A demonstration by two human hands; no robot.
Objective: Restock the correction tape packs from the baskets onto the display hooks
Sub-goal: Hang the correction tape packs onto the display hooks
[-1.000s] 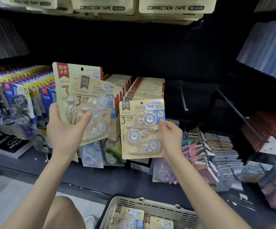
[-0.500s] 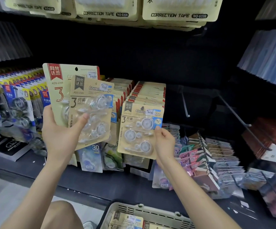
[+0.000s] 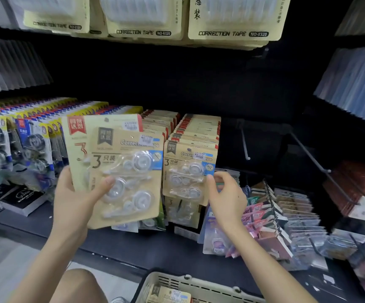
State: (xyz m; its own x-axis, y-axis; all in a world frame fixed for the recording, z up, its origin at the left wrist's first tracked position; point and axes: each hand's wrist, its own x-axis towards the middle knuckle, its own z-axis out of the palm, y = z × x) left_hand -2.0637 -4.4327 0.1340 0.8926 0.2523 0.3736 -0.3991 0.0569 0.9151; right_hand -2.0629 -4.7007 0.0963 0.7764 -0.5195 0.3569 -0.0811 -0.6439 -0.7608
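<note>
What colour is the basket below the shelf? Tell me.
Beige basket, seen in the head view.

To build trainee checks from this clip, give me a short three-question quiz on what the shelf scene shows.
1. True or false: the left hand holds two correction tape packs.
2. Which numeral is printed large on the front pack in that grip? A) 2 B) 3 C) 5
3. What lies in the basket at the bottom?
Key: 1 true; 2 B; 3 spare packs of correction tape.
</note>
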